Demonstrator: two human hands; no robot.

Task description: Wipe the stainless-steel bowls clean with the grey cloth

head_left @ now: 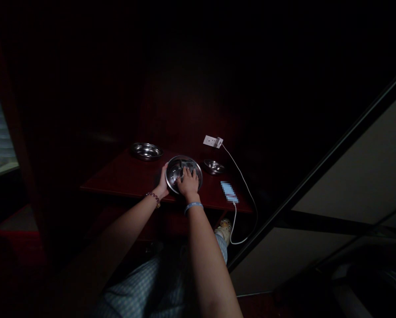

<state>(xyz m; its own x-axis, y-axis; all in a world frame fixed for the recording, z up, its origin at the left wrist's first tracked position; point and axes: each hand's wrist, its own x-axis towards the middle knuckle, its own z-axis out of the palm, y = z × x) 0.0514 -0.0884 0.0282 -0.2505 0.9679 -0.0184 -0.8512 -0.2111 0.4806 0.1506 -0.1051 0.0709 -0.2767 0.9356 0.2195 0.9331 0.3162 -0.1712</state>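
A shiny stainless steel bowl (173,167) is tilted toward me at the front of a dark red table. My left hand (163,182) grips its left rim, with the fingers partly hidden behind the bowl. Inside the bowl, my right hand (189,183) reaches in with its fingers spread, over or against the inner wall. A dark grey patch lies beyond these fingertips; whether it is a reflection or an object, I cannot tell. Two more steel bowls stand near: a wide one (147,151) behind on the left and a smaller one (214,166) just to the right.
The red table (118,176) meets a dark wall carrying a white socket (212,141). From its plug, a white cable (240,173) loops down to a phone (229,191) near the right edge. A pale clog (223,229) shows below the tabletop. The surroundings are very dark.
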